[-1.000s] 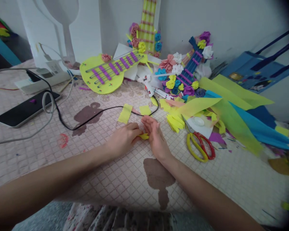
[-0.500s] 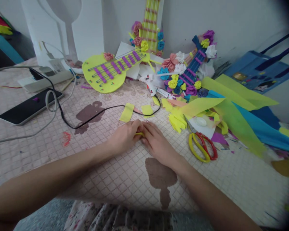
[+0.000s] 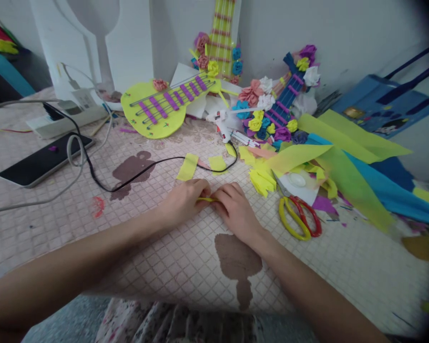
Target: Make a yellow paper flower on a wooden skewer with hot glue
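Observation:
Between my two hands, low over the patterned tablecloth point(image 3: 186, 267), is a thin strip of yellow paper point(image 3: 206, 199), mostly covered by my fingers. My left hand point(image 3: 188, 200) pinches its left part, fingers curled. The fingertips of my right hand point(image 3: 238, 209) close on its right end. Just beyond my hands lie two cut pieces of yellow paper point(image 3: 188, 166), with the black cord of a white glue gun point(image 3: 221, 127) running by them. Scissors point(image 3: 299, 218) with one yellow and one red handle rest to the right of my right hand.
A yellow paper guitar point(image 3: 157, 112) and a flower-covered blue one point(image 3: 286, 102) stand at the back. Crepe paper sheets point(image 3: 361, 181) and scraps spread over the right side. At left are a black phone-like slab point(image 3: 45, 159), a power strip point(image 3: 66, 121) and loose cables.
My hands have drawn slightly apart, and more of the yellow strip shows between them. My right hand's fingers are more curled. The things on the table stay put.

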The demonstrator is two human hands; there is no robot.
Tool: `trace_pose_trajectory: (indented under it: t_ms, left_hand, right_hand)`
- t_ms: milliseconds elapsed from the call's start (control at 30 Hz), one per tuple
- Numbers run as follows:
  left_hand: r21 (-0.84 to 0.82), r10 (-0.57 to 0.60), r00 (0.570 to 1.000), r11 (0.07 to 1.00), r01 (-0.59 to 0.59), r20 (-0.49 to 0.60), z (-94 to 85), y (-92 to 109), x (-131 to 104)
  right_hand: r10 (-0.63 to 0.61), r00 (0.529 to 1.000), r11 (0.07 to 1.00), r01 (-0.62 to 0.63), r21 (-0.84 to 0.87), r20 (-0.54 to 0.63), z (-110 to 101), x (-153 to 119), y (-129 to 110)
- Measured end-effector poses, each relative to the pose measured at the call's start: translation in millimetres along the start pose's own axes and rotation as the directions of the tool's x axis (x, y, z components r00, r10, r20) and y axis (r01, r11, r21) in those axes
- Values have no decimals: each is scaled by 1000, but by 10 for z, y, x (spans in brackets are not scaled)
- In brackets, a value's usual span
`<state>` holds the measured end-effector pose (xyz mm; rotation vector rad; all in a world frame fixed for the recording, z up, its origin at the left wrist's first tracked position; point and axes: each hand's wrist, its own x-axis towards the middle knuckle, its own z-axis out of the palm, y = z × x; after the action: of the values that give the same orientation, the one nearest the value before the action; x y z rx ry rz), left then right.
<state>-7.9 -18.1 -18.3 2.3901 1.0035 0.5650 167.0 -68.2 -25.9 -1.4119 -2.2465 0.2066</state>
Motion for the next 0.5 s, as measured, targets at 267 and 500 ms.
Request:
trace_pose_trajectory:
  t_ms: [267,500]
  left_hand:
    - [23,-71,992,997,69,102,-206,-61,38]
    - [66,-46,990,997,38,132,-245,-45,28]
  right_hand:
    - [36,999,999,-36,-9,2,-45,16,81]
    - [35,999,999,-35,-4,-4,-31,14,99]
